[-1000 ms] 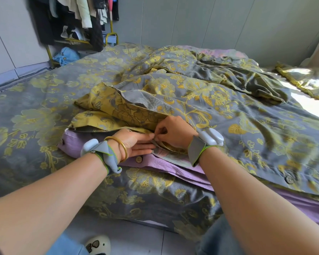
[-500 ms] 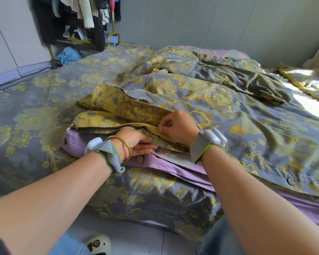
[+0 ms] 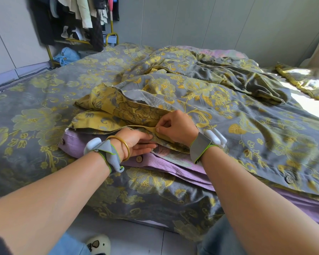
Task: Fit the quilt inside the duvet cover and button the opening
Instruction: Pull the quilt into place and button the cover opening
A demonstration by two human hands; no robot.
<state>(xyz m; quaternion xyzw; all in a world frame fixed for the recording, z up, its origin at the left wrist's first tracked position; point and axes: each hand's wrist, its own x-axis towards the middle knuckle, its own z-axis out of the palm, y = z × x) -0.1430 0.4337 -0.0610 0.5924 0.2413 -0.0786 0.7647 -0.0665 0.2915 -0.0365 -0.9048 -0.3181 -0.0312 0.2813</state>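
The duvet cover (image 3: 219,107) lies rumpled across the middle of the frame. Its opening is at lower centre, where a lilac layer (image 3: 173,168) carrying an unfastened button (image 3: 139,159) shows beneath the cover's turned-back yellow flap (image 3: 129,111). Folds hide the buttonholes, so the edge could slip from the pinch or meet the wrong button, skewing the closure. The right hand (image 3: 177,126) pinches the cover's yellow edge between thumb and forefinger, wrist bent down. The left hand (image 3: 136,140) lies flat, fingers straight, pressing the fabric just beside it.
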